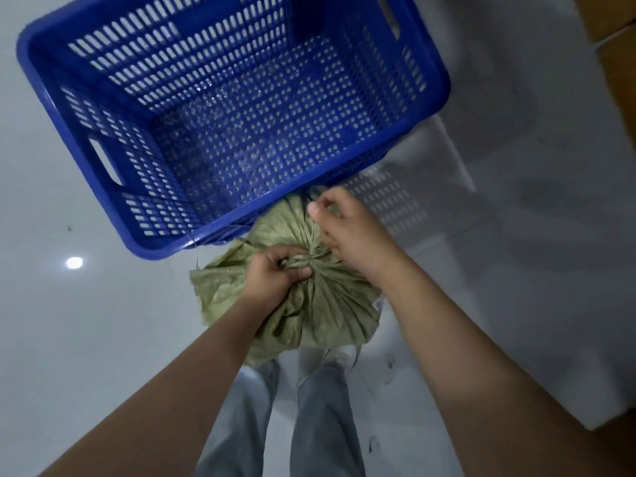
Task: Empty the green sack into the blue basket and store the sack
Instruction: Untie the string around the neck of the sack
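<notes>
Beyond both hands, slightly leftward: blue basket, nothing visible inside, near rim touching or just overlapping the green sack. Left hand clenched round the gathered neck at the knot. Right hand just beside it, fingertips pinching at the tie, thumb lifted. Probable risks: tie jamming tighter under the left hand's pull; woven fabric fraying; contents spilling onto the floor if released before tipping over the rim.

We cannot see inside the tied green woven sack; its contents are hidden, and our left hand and right hand cover most of its knot. The blue perforated plastic basket is cut off at the top edge. Our feet are hidden under the sack.
</notes>
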